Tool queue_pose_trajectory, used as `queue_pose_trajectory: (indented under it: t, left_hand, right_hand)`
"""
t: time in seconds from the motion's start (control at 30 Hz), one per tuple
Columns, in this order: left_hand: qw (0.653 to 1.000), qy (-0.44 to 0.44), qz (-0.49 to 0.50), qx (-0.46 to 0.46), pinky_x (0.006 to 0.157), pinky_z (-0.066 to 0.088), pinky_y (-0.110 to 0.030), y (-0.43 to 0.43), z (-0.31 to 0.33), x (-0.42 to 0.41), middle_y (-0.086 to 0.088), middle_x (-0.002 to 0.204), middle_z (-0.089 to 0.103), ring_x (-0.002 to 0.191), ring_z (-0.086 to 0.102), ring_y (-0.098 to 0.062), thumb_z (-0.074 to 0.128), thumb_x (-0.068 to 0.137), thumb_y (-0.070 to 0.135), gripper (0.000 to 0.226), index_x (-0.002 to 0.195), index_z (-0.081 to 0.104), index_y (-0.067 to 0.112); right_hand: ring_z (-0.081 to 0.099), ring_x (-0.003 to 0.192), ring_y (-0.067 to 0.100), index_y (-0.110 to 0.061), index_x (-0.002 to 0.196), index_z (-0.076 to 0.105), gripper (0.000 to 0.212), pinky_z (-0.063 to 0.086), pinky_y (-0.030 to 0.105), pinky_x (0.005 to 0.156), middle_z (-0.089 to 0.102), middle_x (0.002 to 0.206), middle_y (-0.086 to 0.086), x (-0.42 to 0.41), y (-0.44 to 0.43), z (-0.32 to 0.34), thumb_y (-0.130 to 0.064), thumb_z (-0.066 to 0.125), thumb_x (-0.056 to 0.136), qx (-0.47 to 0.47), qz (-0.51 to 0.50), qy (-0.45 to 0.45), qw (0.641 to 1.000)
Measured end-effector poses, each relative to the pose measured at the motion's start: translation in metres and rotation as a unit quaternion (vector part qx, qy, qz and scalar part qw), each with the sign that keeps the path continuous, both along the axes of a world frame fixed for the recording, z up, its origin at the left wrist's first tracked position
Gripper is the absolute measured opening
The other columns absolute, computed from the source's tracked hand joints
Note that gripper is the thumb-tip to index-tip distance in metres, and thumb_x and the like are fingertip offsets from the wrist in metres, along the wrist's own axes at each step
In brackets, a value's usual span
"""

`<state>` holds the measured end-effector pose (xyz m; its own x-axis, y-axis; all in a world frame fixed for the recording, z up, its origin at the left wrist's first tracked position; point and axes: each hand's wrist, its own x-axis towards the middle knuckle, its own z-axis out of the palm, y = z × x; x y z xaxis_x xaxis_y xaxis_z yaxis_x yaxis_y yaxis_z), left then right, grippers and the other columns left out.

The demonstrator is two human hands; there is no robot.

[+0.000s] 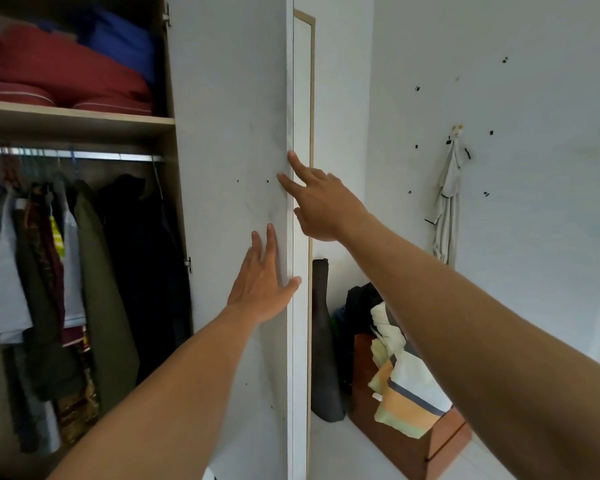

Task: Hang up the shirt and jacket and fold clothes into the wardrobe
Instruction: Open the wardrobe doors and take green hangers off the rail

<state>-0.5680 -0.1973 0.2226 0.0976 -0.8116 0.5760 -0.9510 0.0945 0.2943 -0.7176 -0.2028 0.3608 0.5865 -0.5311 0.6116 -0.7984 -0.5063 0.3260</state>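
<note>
The wardrobe stands open on the left, its white door (229, 133) swung out toward me. My left hand (264, 282) lies flat on the door's inner face, thumb hooked around the outer edge. My right hand (321, 202) reaches higher, fingers spread against the same edge. Neither hand holds anything. Inside, several garments hang from a metal rail (73, 155), among them an olive jacket (101, 289) and a dark coat (142, 258). Folded red bedding (66, 71) and blue bedding (122, 39) sit on the upper shelf (77, 121).
A pale cloth (447, 202) hangs from a hook on the right wall. On the floor beside the wardrobe stand a brown box (406, 441) with a folded striped cloth (406, 393) on it, a dark roll (323, 341) and a dark bag (361, 306).
</note>
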Motion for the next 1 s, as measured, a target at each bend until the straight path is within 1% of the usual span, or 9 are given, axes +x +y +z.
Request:
queue_pose_trajectory:
  t: [0.07, 0.1, 0.2, 0.3, 0.4, 0.5, 0.67, 0.83, 1.0]
  left_hand:
    - [1.000, 0.000, 0.002, -0.006, 0.118, 0.025, -0.047, 0.002, 0.001, 0.005, 0.001, 0.165, -0.022, 0.154, 0.006, -0.028, 0.040, 0.090, 0.074, 0.098, 0.148, -0.032, 0.041]
    - [1.000, -0.005, 0.000, -0.004, 0.118, 0.025, -0.048, 0.003, 0.003, 0.008, 0.002, 0.165, -0.021, 0.154, 0.006, -0.028, 0.036, 0.090, 0.076, 0.095, 0.148, -0.031, 0.042]
    - [0.999, -0.024, -0.001, 0.024, 0.117, 0.026, -0.051, 0.009, 0.011, 0.018, 0.002, 0.167, -0.015, 0.153, 0.012, -0.029, 0.031, 0.091, 0.077, 0.088, 0.149, -0.028, 0.046]
    - [0.997, -0.059, 0.007, 0.045, 0.117, 0.026, -0.052, 0.022, 0.025, 0.027, 0.001, 0.168, -0.010, 0.153, 0.014, -0.031, 0.029, 0.095, 0.071, 0.079, 0.152, -0.020, 0.045]
    - [0.994, -0.090, 0.033, 0.052, 0.119, 0.022, -0.049, 0.040, 0.040, 0.044, -0.002, 0.168, -0.008, 0.154, 0.010, -0.029, 0.028, 0.102, 0.059, 0.071, 0.156, -0.013, 0.040]
    - [0.991, -0.108, 0.065, 0.040, 0.120, 0.020, -0.046, 0.061, 0.053, 0.078, -0.006, 0.168, -0.004, 0.154, 0.007, -0.028, 0.030, 0.105, 0.047, 0.068, 0.158, -0.011, 0.034]
    - [0.980, -0.150, 0.128, 0.035, 0.122, 0.019, -0.049, 0.105, 0.071, 0.157, -0.013, 0.167, 0.002, 0.153, 0.008, -0.031, 0.035, 0.105, 0.035, 0.069, 0.159, -0.006, 0.022]
    - [0.960, -0.196, 0.198, 0.038, 0.120, 0.024, -0.049, 0.150, 0.078, 0.240, -0.018, 0.165, 0.008, 0.152, 0.011, -0.034, 0.040, 0.103, 0.035, 0.072, 0.160, -0.002, 0.017]
    - [0.949, -0.176, 0.256, 0.049, 0.122, 0.016, -0.049, 0.199, 0.084, 0.298, -0.014, 0.166, 0.003, 0.153, 0.007, -0.033, 0.037, 0.104, 0.034, 0.069, 0.160, -0.001, 0.018]
  right_hand:
    - [0.016, 0.153, 0.033, -0.020, 0.161, 0.016, 0.071, 0.023, 0.054, 0.122, -0.008, 0.169, 0.011, 0.002, 0.000, 0.000, -0.025, 0.052, 0.101, -0.010, 0.000, 0.008, 1.000]
    - [0.016, 0.153, 0.033, -0.019, 0.161, 0.017, 0.070, 0.023, 0.054, 0.121, -0.007, 0.169, 0.011, 0.003, 0.000, 0.001, -0.025, 0.051, 0.101, -0.015, 0.001, 0.005, 1.000]
    - [0.018, 0.152, 0.034, -0.018, 0.160, 0.023, 0.066, 0.022, 0.055, 0.121, -0.001, 0.170, 0.012, 0.006, 0.007, 0.002, -0.026, 0.050, 0.100, -0.015, -0.003, -0.009, 1.000]
    - [0.016, 0.152, 0.036, -0.014, 0.154, 0.035, 0.060, 0.017, 0.058, 0.122, 0.010, 0.168, 0.015, 0.015, 0.020, 0.006, -0.026, 0.054, 0.098, -0.034, -0.017, -0.023, 0.999]
    - [0.012, 0.153, 0.037, -0.012, 0.149, 0.042, 0.056, 0.014, 0.058, 0.123, 0.016, 0.166, 0.017, 0.033, 0.037, 0.011, -0.025, 0.056, 0.096, -0.060, 0.006, -0.036, 0.998]
    - [0.009, 0.154, 0.036, -0.014, 0.151, 0.039, 0.056, 0.014, 0.055, 0.124, 0.015, 0.167, 0.016, 0.059, 0.052, 0.018, -0.023, 0.053, 0.098, -0.064, 0.039, -0.040, 0.996]
    - [0.008, 0.155, 0.035, -0.016, 0.159, 0.025, 0.061, 0.015, 0.052, 0.125, 0.008, 0.168, 0.015, 0.122, 0.070, 0.019, -0.029, 0.046, 0.103, -0.017, 0.086, -0.056, 0.995]
    - [0.011, 0.155, 0.032, -0.016, 0.161, 0.016, 0.066, 0.017, 0.052, 0.124, 0.008, 0.168, 0.015, 0.196, 0.090, 0.013, -0.037, 0.042, 0.104, 0.040, 0.139, -0.064, 0.987]
    - [0.009, 0.155, 0.031, -0.018, 0.161, 0.015, 0.067, 0.017, 0.055, 0.123, 0.010, 0.168, 0.015, 0.277, 0.107, 0.009, -0.041, 0.042, 0.104, 0.084, 0.188, -0.084, 0.975]
